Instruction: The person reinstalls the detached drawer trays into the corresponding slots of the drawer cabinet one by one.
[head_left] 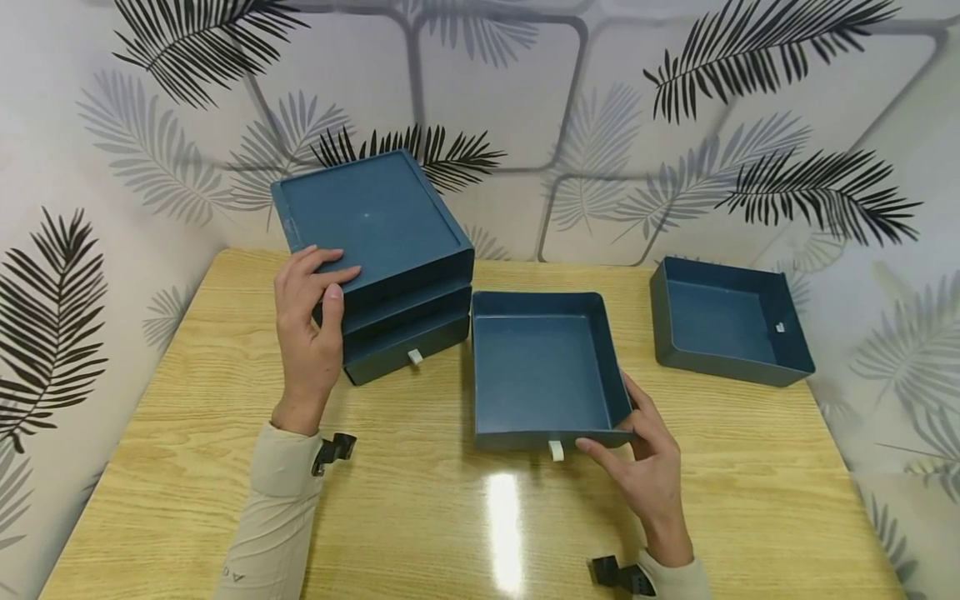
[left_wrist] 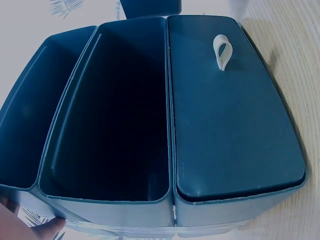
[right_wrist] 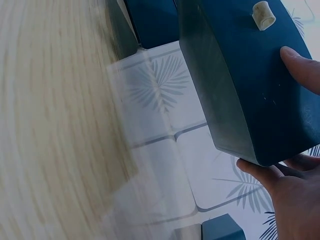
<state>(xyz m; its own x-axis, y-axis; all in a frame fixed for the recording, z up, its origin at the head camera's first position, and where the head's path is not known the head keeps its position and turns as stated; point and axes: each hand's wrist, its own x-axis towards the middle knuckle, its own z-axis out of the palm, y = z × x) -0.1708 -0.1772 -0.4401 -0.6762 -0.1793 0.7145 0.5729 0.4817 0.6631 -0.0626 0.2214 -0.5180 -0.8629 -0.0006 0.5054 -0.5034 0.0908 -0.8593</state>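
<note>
A dark blue drawer cabinet (head_left: 375,221) stands at the back left of the table. Its upper two slots are hollow, and a drawer (head_left: 408,350) with a white pull tab fills the lowest one. My left hand (head_left: 307,321) rests at the cabinet's left front corner, fingers lying on the top. In the left wrist view, part of that hand (left_wrist: 17,225) shows beside the side wall. My right hand (head_left: 648,458) grips a loose drawer (head_left: 540,367) by its front right corner, thumb on the front face near the white tab. This drawer is raised above the table.
Another blue drawer (head_left: 727,317) lies on the wooden table (head_left: 420,517) at the back right. Behind the table hangs a white backdrop (head_left: 495,92) printed with leaves.
</note>
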